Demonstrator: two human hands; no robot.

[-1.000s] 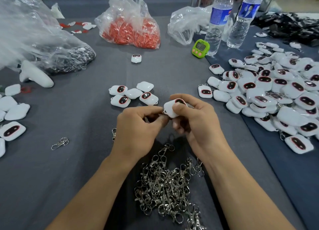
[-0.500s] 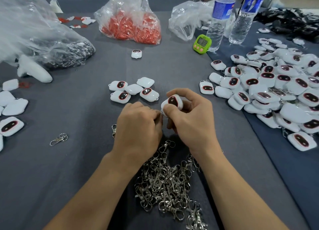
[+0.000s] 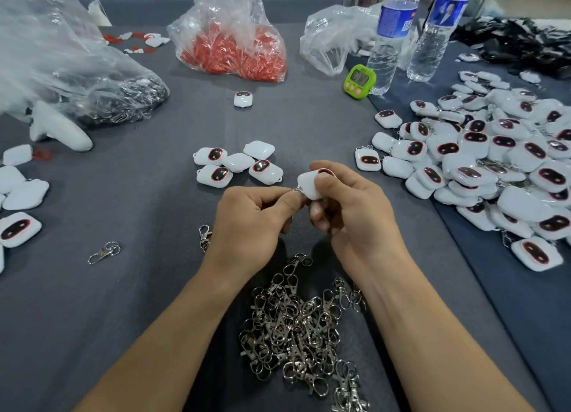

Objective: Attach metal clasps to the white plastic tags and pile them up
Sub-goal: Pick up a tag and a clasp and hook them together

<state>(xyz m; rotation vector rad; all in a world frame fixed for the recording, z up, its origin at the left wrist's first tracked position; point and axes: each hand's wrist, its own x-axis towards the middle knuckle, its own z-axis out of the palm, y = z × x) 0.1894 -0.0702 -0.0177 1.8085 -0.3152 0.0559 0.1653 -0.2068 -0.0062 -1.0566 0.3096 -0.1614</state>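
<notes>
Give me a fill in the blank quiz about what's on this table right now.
1. The right hand holds one white ____.
2. The left hand pinches a metal ____ like those in the heap.
3. The timer by the bottles is ____.
4. The big tag pile lies on the person's ____ side.
Missing words: tag, clasp, green, right.

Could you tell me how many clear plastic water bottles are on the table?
2: one blue-labelled clear plastic bottle beside the small green timer, the second bottle just right of it; none seems hidden.
</notes>
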